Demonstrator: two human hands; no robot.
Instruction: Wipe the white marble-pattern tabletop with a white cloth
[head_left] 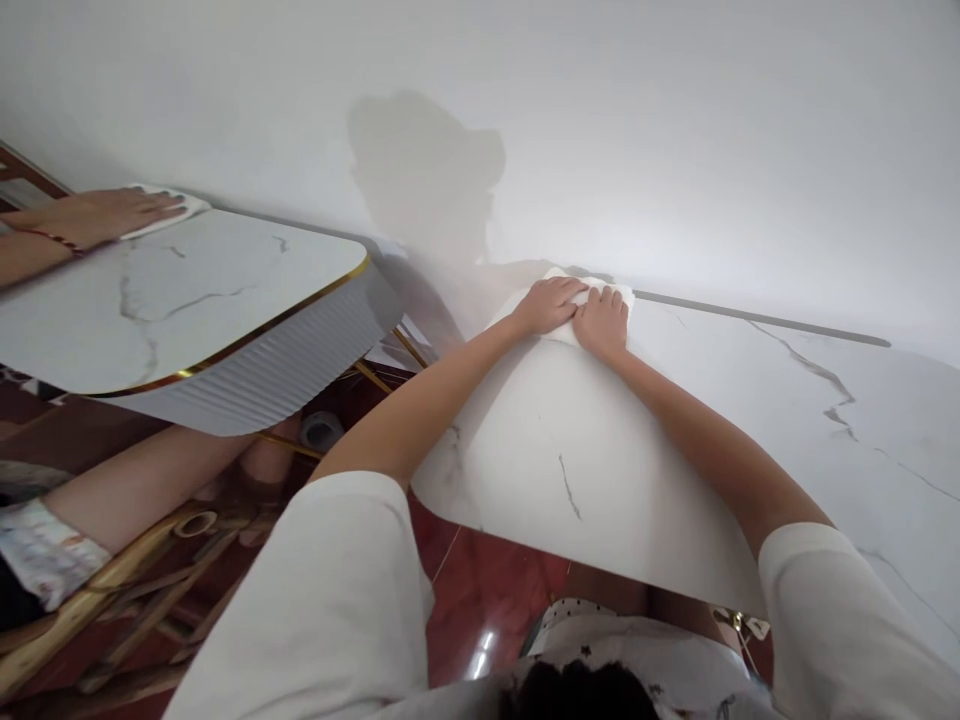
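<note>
Along the wall-side edge, head view: a white cloth [564,334] lies on a marbled table [525,410], under both of the person's hands.
Left hand [553,303]: laid flat on the cloth, fingers close together and reaching toward the other hand.
Right hand [602,320]: pressed down beside it, palm down, fingers slightly bent; whether it pinches any fold, I cannot tell.
Cloth handling: probably light, limp and hard to damage, likely to bunch under uneven pressure; the loose edge past the right fingers looks the easiest place to take hold. Damp or dry, I cannot tell.
Tabletop: white with thin grey veins, smooth and rather hard-looking, its near corner rounded; cloth should slide readily over it.
Second table [225,300]: similar veining, rounded corner, shiny gold trim [262,345] and a grey ribbed side [322,350].
Co-worker's hand [142,212]: spread flat on another white cloth [196,204] there.
Wall [675,130]: plain, matte white, bearing a soft shadow.
Floor [480,560]: glossy dark red.
</note>
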